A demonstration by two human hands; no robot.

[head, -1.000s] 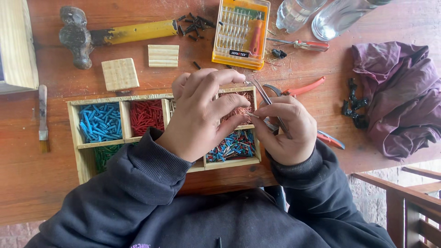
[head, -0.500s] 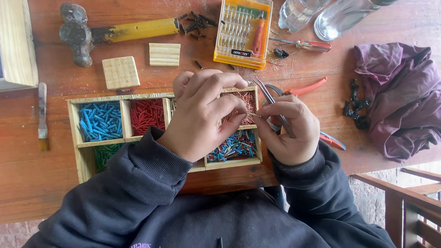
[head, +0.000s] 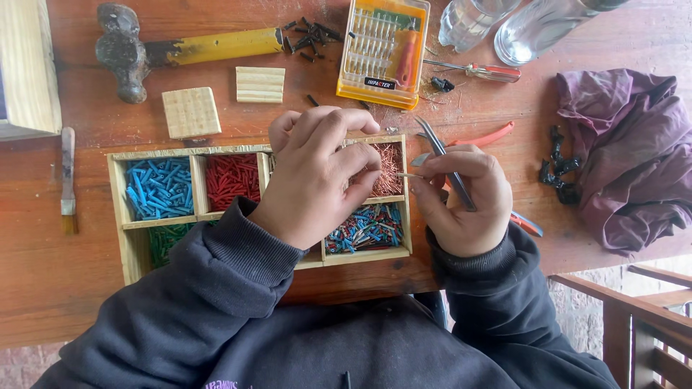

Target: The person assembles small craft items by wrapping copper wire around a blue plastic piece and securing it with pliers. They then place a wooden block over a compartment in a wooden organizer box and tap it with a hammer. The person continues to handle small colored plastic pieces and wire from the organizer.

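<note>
R hand (head: 461, 205), frame centre-right: fingers clamped on slim metal tweezers (head: 441, 162), thumb + forefinger also pinching thin pale pin (head: 409, 175). L hand (head: 321, 176) curled, fingertips together at pin's other end, over copper-bit compartment of wooden divided tray (head: 115, 180). Judgement: keep grip light, work low over tray so drops land inside. Yellow plastic screwdriver-bit case (head: 382, 50) top centre, small dark label on front edge.
</note>
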